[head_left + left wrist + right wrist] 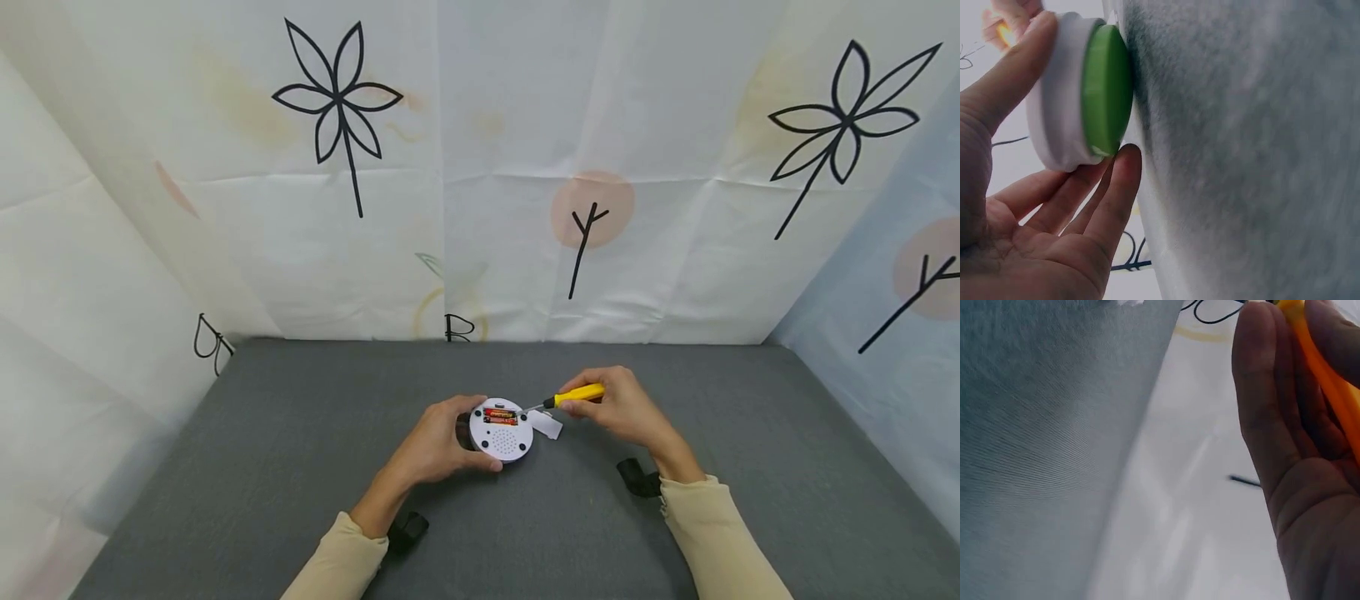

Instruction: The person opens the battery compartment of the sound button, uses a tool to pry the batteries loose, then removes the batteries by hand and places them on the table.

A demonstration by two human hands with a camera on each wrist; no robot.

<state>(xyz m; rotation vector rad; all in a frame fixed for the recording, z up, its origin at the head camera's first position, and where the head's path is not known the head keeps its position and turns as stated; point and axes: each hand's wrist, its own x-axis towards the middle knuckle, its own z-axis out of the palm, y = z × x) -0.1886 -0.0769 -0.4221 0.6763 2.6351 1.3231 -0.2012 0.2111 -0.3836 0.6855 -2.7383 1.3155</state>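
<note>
My left hand (438, 442) grips a round white push-button device (504, 446) by its edge, thumb on the near side and fingers on the far side. Its underside faces up, showing speaker holes, dark feet and an uncovered bay with two red-and-black batteries (500, 417). In the left wrist view, the device's green button (1107, 90) faces the table. Between thumb and fingers, my right hand (626, 408) holds a yellow-handled screwdriver (585, 393). The shaft points left, its tip at the right end of the battery bay. The handle (1329, 378) fills part of the right wrist view.
A small white battery cover (546, 425) lies just right of the device. Grey cloth covers the table (300, 400). White printed curtains (495, 250) stand behind it and along both sides. Black straps (637, 477) hang at both wrists.
</note>
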